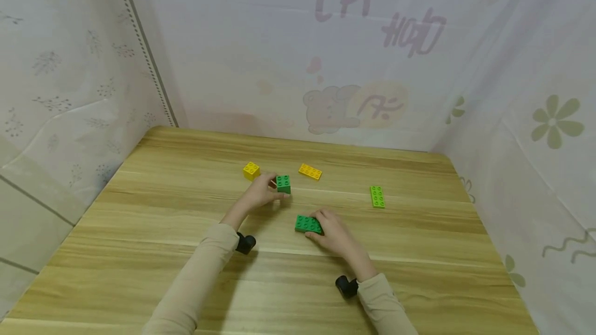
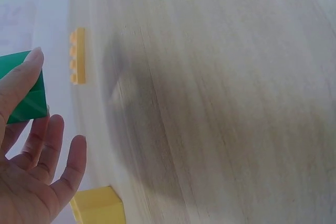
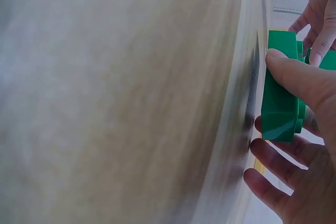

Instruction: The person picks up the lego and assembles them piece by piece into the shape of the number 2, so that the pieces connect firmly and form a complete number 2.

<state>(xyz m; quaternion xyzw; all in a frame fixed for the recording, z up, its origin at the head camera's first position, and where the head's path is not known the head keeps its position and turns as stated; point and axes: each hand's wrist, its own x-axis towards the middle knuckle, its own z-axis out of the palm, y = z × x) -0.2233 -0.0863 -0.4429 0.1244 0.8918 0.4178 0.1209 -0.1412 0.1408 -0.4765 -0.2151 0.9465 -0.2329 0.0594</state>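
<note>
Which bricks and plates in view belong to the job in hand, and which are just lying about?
Apparently in use:
green four-stud brick, in the left hand
green eight-stud brick, in the right hand

Lying on the table, not held:
yellow four-stud brick
orange-yellow eight-stud plate
lime-green eight-stud plate

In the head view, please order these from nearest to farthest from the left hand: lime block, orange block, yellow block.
1. Yellow block, just beyond the left hand, slightly left.
2. Orange block, beyond the hand, to its right.
3. Lime block, well off to the right.
</note>
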